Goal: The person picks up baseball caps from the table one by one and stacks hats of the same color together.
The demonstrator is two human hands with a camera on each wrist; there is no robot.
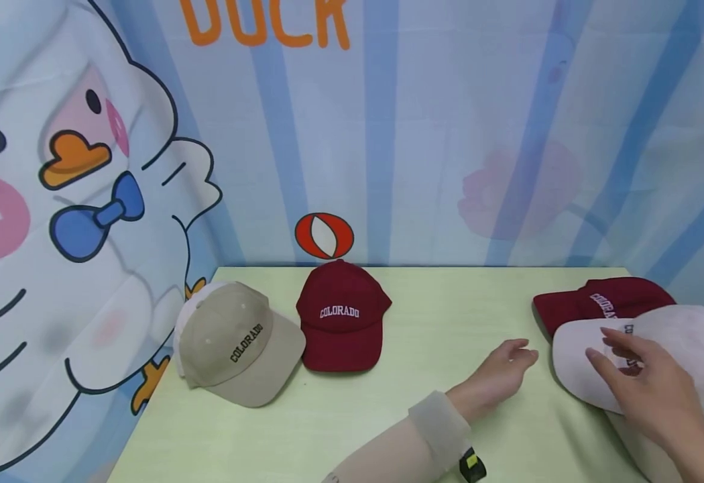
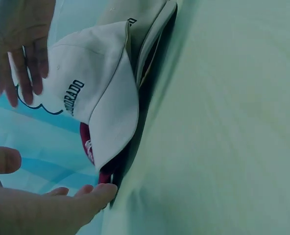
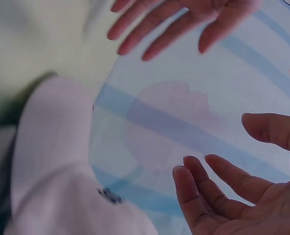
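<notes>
A white cap (image 1: 684,349) with dark lettering lies at the table's right side, partly over a dark red cap (image 1: 629,295) and a beige cap (image 1: 632,446). My right hand (image 1: 660,392) is above the white cap with fingers slightly bent, holding nothing; the right wrist view shows its fingers (image 3: 189,196) apart from the white cap (image 3: 57,137). Left of these caps is my left hand (image 1: 497,376), its fingers loosely bent and nothing in them. In the left wrist view, my left hand (image 2: 52,208) appears near the brims.
On the left, a beige cap (image 1: 237,342) lies over a white one (image 1: 190,308), next to another dark red cap (image 1: 341,318). All rest on a pale yellow-green table (image 1: 448,308). Behind it hangs a blue and white cloth (image 1: 424,134) with a cartoon duck.
</notes>
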